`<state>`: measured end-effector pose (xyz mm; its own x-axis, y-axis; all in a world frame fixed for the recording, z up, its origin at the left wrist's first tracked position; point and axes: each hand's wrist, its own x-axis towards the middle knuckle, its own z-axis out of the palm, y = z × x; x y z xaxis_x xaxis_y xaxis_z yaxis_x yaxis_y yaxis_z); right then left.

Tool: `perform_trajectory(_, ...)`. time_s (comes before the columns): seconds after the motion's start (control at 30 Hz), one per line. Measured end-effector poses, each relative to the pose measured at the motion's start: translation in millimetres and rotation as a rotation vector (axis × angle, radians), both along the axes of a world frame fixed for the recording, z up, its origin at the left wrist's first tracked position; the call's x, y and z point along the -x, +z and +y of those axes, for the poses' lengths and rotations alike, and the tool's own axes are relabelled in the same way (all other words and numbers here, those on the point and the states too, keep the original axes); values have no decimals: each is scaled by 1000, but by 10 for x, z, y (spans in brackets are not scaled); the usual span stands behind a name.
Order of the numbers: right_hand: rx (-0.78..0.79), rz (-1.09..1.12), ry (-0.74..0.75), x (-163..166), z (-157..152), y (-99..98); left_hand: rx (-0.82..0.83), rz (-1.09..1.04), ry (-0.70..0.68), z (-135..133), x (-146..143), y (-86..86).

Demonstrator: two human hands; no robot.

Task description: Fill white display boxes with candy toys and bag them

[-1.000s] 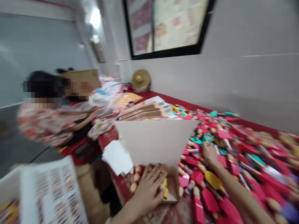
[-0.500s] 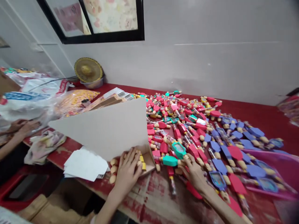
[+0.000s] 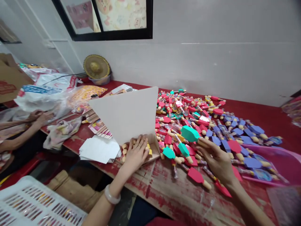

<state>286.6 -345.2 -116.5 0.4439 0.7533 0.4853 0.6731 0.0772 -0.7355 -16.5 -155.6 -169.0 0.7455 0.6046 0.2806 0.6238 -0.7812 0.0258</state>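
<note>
My left hand [image 3: 135,154] lies flat, fingers stretched, on several small toys [image 3: 150,151] with yellow parts and cream knobs inside an open cardboard box [image 3: 154,142]. The box's pale lid [image 3: 128,113] stands raised behind the hand. My right hand [image 3: 217,161] is closed on the cream end of a green paddle-shaped toy [image 3: 190,134], held just above the pile. Around and below it lie similar red toys [image 3: 195,175] and more green ones [image 3: 169,153]. Purple toys [image 3: 252,162] lie to its right, some in a pink tray [image 3: 285,160].
White cards [image 3: 100,149] and printed cards [image 3: 100,128] lie left of the box. Farther left are a cloth [image 3: 62,133], plastic bags [image 3: 42,95] and another person's hands [image 3: 41,117]. A white slatted basket [image 3: 35,204] stands at lower left. The wall bounds the table's back.
My right hand has lifted a green toy off the pile and moved right with it. My left hand stays on the box's contents. The view has shifted, bringing the white basket in.
</note>
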Motion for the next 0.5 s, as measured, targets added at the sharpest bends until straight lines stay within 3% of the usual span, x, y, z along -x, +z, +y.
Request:
perform_trajectory(0.1,91,46,145,174,139,162,36,26,-40,38,45,50)
perform_trajectory(0.2,183,-41,247,454,508,104,47,34,-75,71,92,90)
perform_trajectory(0.33,375,-334,184,867,1132,-68,61,15,-85,71,125,92)
perform_trajectory(0.5,639,-491,212,1139,1523,9,112,-8,-91,64,125,67)
